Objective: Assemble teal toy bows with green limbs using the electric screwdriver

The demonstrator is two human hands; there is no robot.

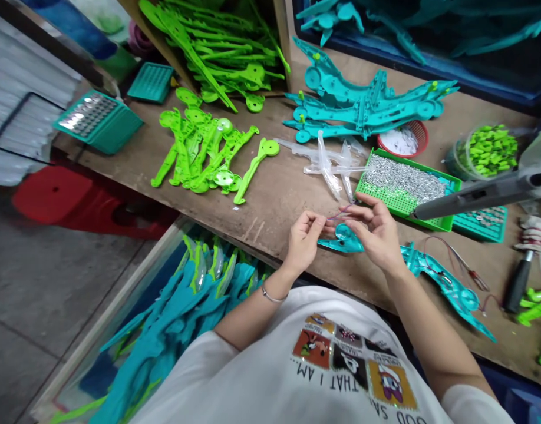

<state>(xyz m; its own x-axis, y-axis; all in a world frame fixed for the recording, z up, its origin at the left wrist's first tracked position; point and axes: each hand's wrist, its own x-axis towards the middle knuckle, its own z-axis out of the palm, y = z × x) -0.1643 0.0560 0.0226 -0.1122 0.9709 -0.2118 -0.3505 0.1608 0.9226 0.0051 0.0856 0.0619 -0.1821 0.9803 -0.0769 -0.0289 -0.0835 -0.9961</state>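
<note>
A thin reddish-purple wire runs between my two hands, just above the worktop. My left hand pinches one stretch of it between thumb and fingertips. On the other side, my right hand is closed on the wire with thumb and forefinger, its other fingers curled loosely. Beneath the hands lies a teal plastic shell with a round cup, partly covered by my right hand. Its longer end reappears to the right of my forearm, with thin wires lying over it.
Green plastic arms lie in a pile at left; clear plastic pieces sit ahead. A green tray holds small metal parts, with a grey tool jutting over it. Teal shells lie behind. A crate of assembled pieces stands below the edge.
</note>
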